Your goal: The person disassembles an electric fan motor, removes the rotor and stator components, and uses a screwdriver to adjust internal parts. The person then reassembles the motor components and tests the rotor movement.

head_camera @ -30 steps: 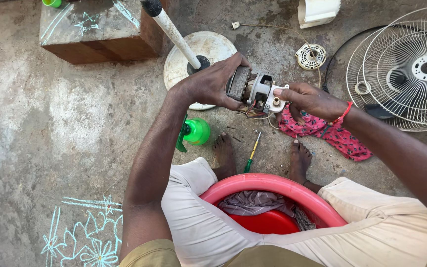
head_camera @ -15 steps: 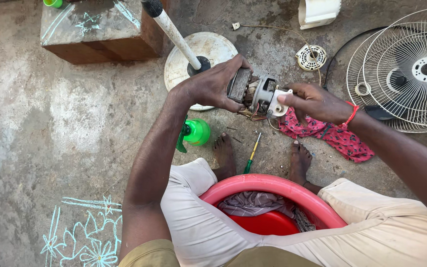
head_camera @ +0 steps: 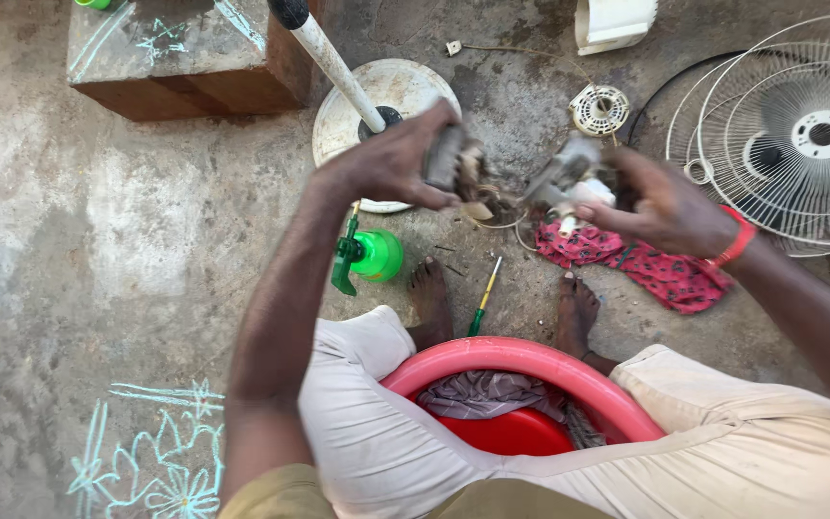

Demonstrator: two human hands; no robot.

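Note:
My left hand (head_camera: 391, 159) grips one part of a small fan motor (head_camera: 453, 163), a dark metal piece with windings. My right hand (head_camera: 665, 202), with a red band at the wrist, holds the other motor part (head_camera: 564, 178), grey metal with a white end. The two parts are apart, with thin wires hanging between them. Both are blurred. They hang above a red patterned cloth (head_camera: 646, 264) on the concrete floor.
A white round fan base with a pole (head_camera: 377, 91) stands behind my left hand. A wire fan guard (head_camera: 799, 135) lies at right, a green spray bottle (head_camera: 367, 255) and a screwdriver (head_camera: 482, 298) near my bare feet. A red tub (head_camera: 530, 370) sits between my knees.
The motor was held as one piece between both hands. Now it has come apart: my left hand pulled one part left, my right hand drew the other right.

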